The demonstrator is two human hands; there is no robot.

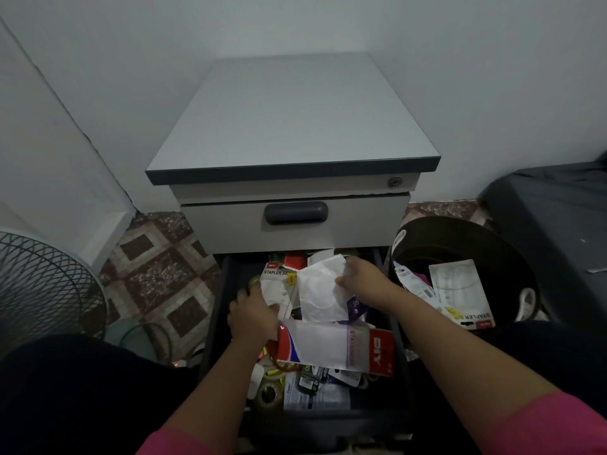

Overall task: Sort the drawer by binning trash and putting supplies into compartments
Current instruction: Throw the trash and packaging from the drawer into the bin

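Note:
The open dark drawer (215,326) of a grey cabinet is crammed with packaging and supplies. My right hand (361,279) is shut on a clear empty blister pack (320,290), lifted above the clutter. My left hand (253,315) is down in the drawer's left side, gripping the edge of a long white DIY stationery wrapper (331,346). A stapler set pack (277,284) lies behind my left hand. Tape rolls (269,392) and papers lie at the drawer's front.
A black bin (460,238) stands right of the drawer, holding discarded stapler packaging (460,290). A wire fan guard (39,284) sits at the left on the tiled floor. The cabinet's upper drawer (295,221) is closed. A dark object lies far right.

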